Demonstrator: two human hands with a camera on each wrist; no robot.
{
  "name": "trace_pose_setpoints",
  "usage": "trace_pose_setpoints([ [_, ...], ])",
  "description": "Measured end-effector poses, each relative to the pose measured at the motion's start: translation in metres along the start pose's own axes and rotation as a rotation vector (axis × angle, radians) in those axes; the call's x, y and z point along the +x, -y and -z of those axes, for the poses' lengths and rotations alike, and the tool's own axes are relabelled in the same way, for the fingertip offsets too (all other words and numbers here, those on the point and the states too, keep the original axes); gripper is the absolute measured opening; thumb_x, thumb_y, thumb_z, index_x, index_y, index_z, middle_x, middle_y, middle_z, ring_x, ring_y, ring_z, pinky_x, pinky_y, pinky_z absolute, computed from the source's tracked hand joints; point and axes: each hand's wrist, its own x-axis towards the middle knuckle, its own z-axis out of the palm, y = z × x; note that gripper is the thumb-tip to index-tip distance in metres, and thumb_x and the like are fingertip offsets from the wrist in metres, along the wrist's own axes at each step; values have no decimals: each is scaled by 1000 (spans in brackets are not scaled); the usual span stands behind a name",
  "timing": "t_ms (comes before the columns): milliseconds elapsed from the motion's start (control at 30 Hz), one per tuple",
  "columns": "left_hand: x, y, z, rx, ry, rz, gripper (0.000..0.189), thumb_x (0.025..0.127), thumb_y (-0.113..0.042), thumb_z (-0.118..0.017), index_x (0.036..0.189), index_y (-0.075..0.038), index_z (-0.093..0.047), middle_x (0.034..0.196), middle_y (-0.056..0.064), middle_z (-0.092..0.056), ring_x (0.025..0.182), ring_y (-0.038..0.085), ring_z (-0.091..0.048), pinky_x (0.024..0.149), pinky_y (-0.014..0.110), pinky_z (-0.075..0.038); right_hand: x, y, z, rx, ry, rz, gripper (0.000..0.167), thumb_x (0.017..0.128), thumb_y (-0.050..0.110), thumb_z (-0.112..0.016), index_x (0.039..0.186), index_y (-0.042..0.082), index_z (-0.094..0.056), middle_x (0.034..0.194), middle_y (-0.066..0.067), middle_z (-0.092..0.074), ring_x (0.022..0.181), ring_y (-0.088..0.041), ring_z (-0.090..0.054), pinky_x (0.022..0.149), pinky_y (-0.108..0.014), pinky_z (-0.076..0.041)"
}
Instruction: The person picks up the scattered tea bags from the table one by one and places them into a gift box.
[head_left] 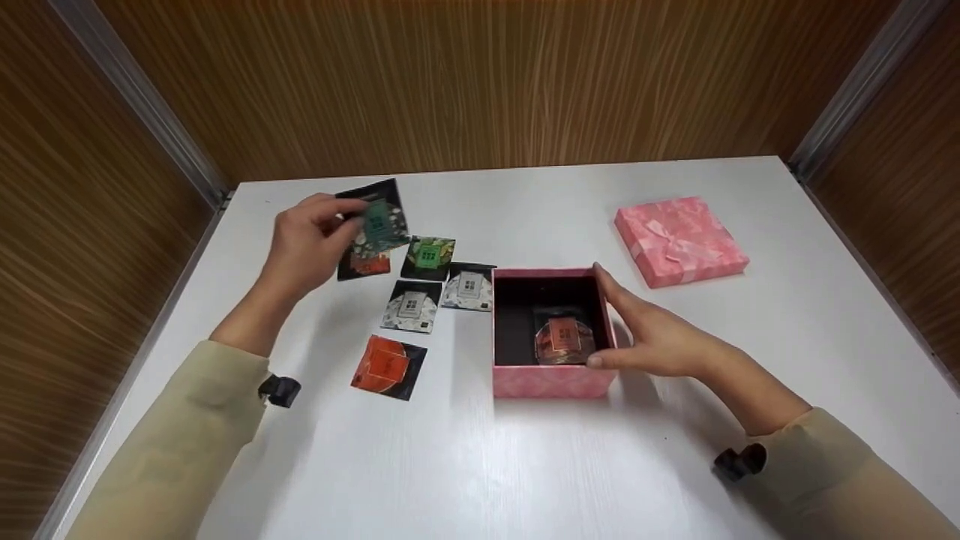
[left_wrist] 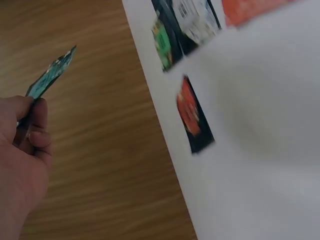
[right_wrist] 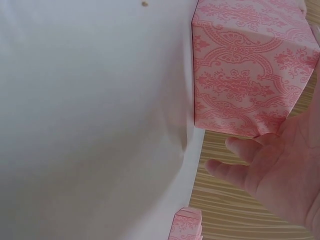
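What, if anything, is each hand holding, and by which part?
The left hand pinches a teal-labelled packet by its left side; the right hand grips the open pink box at its right side.

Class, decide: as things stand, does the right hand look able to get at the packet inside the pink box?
Probably yes: the pink box is open on top, and the packet lies near the right hand, though that hand would likely have to loosen its grip.
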Motion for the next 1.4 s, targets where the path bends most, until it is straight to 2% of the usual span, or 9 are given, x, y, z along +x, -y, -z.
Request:
trace_pose_setpoints([
  [233,-3,-41,-22,-60,90,-81,33,101,-9,-73,134,-13,-75,126,5,-67,95,16,-59,76,23,-51,-1,-2,-1,-1,-2,15,126,88,55,-83,172,14,2,176,-12,-14,157,-33,-26,123,-58,-27],
  [433,-4,-66,-40,-132,149,-118,35,101,-9,-72,136,-15,-74,126,2,-66,96,15,-61,83,29,-55,-2,-3,0,-12,0,10,125,88,56,-82,172,14,1,176,-13,-15,157,-35,-27,123,-58,-28],
  [667,-11,-88,-65,-187,244,-150,37,101,-8,-71,138,-14,-73,118,0,-67,85,14,-58,73,28,-52,-3,-3,0,-14,-1,-3,125,88,56,-83,172,15,0,175,-15,-16,156,-37,-28,122,-60,-29],
  [833,-15,-98,-82,-221,312,-152,38,102,-8,-70,140,-12,-71,122,1,-70,85,15,-60,73,29,-52,-3,-2,1,-13,6,-8,125,88,56,-83,172,15,1,174,-17,-18,155,-38,-31,121,-61,-30],
  [967,-17,-101,-93,-218,323,-163,38,101,-9,-71,139,-11,-71,120,3,-71,86,14,-63,73,30,-53,-1,-1,2,-18,8,-7,125,88,56,-82,172,14,1,174,-18,-19,155,-39,-32,121,-61,-31],
  [1067,-17,-101,-101,-215,332,-165,38,100,-8,-72,139,-10,-72,118,4,-72,87,14,-65,74,29,-54,0,0,2,-20,9,-10,125,88,56,-82,172,14,1,174,-18,-19,155,-39,-31,121,-62,-30],
  [1267,-20,-99,-114,-198,389,-143,39,101,-11,-71,140,-11,-71,113,4,-72,88,15,-63,73,29,-51,1,0,2,-20,10,-14,125,88,57,-82,172,16,1,174,-17,-18,155,-40,-31,121,-63,-31],
  [1400,-21,-98,-121,-197,414,-148,38,101,-12,-72,139,-9,-71,112,4,-73,91,15,-63,77,30,-51,1,-1,1,-11,13,-20,125,87,57,-82,172,18,2,175,-15,-17,155,-38,-31,121,-61,-30],
])
